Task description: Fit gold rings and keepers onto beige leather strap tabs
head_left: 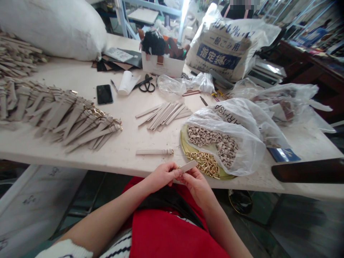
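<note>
Bright light on the tabletop, soft shadows, dim and blurry right edge.

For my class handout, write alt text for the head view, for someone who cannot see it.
Left hand and right hand hold a pale strap at the near edge of a table. Beyond lie loose strips; to the right, a tray bears gold buckles and beige loops.

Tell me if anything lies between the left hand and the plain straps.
Yes: a single buckled strap lies on the table between the left hand and the plain straps, but looks low enough to reach over.
</note>
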`<act>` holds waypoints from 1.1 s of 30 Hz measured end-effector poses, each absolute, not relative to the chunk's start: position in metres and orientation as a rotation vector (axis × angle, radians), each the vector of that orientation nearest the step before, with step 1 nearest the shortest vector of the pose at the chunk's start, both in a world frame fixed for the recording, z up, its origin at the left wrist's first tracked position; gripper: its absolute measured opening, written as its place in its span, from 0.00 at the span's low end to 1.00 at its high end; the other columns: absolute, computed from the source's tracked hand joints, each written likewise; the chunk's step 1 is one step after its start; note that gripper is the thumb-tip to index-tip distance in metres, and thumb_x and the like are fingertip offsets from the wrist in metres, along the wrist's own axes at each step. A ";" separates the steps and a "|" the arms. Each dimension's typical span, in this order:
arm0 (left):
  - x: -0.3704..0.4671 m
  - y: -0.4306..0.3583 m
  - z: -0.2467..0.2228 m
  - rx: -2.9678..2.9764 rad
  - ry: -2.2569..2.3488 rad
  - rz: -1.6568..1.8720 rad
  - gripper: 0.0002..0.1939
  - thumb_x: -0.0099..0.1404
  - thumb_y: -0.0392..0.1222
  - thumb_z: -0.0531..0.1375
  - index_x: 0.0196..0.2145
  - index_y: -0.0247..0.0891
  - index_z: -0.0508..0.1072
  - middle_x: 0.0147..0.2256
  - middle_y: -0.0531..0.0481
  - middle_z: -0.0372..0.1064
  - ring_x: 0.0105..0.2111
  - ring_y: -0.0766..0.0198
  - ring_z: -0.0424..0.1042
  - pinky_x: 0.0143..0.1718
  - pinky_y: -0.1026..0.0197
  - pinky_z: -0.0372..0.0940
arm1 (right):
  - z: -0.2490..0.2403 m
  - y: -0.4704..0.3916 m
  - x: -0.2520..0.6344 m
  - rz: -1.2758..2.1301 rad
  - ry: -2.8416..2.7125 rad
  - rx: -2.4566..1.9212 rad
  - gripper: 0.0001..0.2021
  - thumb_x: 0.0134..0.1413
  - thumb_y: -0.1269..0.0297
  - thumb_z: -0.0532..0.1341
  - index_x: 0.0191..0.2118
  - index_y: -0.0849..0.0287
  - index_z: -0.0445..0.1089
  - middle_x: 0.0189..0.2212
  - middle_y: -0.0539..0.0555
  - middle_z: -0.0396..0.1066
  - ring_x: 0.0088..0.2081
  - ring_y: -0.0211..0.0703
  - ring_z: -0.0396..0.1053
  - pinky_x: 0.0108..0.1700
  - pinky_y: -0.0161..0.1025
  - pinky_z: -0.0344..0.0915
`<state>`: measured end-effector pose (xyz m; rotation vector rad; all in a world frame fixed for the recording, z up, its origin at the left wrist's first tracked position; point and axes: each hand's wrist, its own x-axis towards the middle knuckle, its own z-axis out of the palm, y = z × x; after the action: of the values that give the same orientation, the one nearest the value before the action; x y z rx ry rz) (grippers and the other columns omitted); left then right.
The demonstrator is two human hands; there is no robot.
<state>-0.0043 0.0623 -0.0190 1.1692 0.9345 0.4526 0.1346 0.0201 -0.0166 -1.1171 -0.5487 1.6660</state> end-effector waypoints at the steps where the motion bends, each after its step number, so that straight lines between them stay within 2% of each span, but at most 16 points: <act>1: -0.004 0.063 -0.020 1.162 0.944 0.448 0.17 0.56 0.53 0.55 0.26 0.35 0.62 0.20 0.58 0.60 0.16 0.75 0.55 0.16 0.70 0.50 | -0.017 0.021 0.135 1.692 -0.515 -1.103 0.09 0.41 0.69 0.65 0.33 0.57 0.69 0.31 0.48 0.71 0.30 0.35 0.67 0.35 0.33 0.65; 5: -0.005 0.062 -0.022 1.124 0.977 0.436 0.17 0.55 0.54 0.55 0.26 0.35 0.62 0.21 0.57 0.61 0.16 0.76 0.52 0.15 0.71 0.48 | -0.017 0.023 0.135 1.735 -0.389 -1.074 0.09 0.40 0.71 0.64 0.32 0.57 0.69 0.27 0.47 0.70 0.26 0.32 0.65 0.31 0.30 0.64; 10: -0.004 0.063 -0.019 1.094 0.986 0.464 0.14 0.56 0.50 0.55 0.27 0.35 0.63 0.21 0.58 0.61 0.16 0.77 0.51 0.16 0.72 0.47 | -0.016 0.023 0.132 1.654 -0.474 -1.118 0.09 0.41 0.70 0.64 0.33 0.56 0.68 0.29 0.47 0.69 0.27 0.34 0.65 0.33 0.33 0.64; 15: 0.002 0.062 -0.016 1.122 1.042 0.474 0.10 0.55 0.45 0.53 0.25 0.35 0.61 0.20 0.59 0.58 0.15 0.76 0.55 0.16 0.71 0.50 | -0.025 0.020 0.134 1.251 -0.935 -1.395 0.04 0.48 0.64 0.61 0.32 0.57 0.67 0.26 0.48 0.67 0.29 0.38 0.63 0.36 0.36 0.61; 20: 0.000 0.060 -0.011 1.279 1.106 0.430 0.10 0.55 0.45 0.53 0.23 0.37 0.59 0.17 0.60 0.53 0.16 0.74 0.55 0.17 0.70 0.50 | -0.028 0.017 0.142 0.827 -1.320 -1.505 0.02 0.44 0.68 0.62 0.27 0.55 0.68 0.27 0.50 0.65 0.32 0.42 0.61 0.38 0.38 0.58; 25: -0.006 0.062 -0.007 1.338 1.011 0.396 0.15 0.56 0.51 0.54 0.23 0.36 0.60 0.18 0.58 0.59 0.18 0.73 0.56 0.19 0.69 0.50 | -0.021 0.016 0.145 1.103 -1.217 -1.462 0.02 0.48 0.66 0.59 0.28 0.56 0.65 0.22 0.46 0.61 0.25 0.37 0.58 0.30 0.34 0.56; 28: -0.003 0.064 -0.013 1.342 1.063 0.424 0.15 0.55 0.52 0.56 0.23 0.37 0.59 0.17 0.59 0.57 0.17 0.72 0.56 0.19 0.69 0.50 | -0.017 0.017 0.146 1.081 -1.310 -1.456 0.02 0.49 0.66 0.59 0.28 0.57 0.65 0.23 0.46 0.62 0.27 0.37 0.59 0.30 0.33 0.56; 30: 0.000 0.063 -0.018 1.316 1.067 0.450 0.14 0.55 0.50 0.56 0.30 0.36 0.61 0.18 0.60 0.58 0.17 0.71 0.58 0.19 0.69 0.52 | -0.016 0.018 0.149 1.079 -1.415 -1.441 0.02 0.50 0.67 0.57 0.29 0.57 0.66 0.25 0.48 0.64 0.29 0.38 0.60 0.32 0.33 0.56; 33: 0.002 0.064 -0.021 1.355 0.960 0.449 0.16 0.57 0.46 0.54 0.42 0.38 0.62 0.21 0.59 0.61 0.18 0.70 0.61 0.21 0.68 0.56 | -0.017 0.022 0.161 1.217 -1.545 -1.403 0.04 0.52 0.67 0.55 0.31 0.57 0.68 0.26 0.49 0.66 0.30 0.39 0.62 0.33 0.34 0.57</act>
<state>0.0023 0.0636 -0.0206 1.3549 0.9602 0.4493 0.1608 0.0217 -0.0168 -1.4031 -1.5454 1.2175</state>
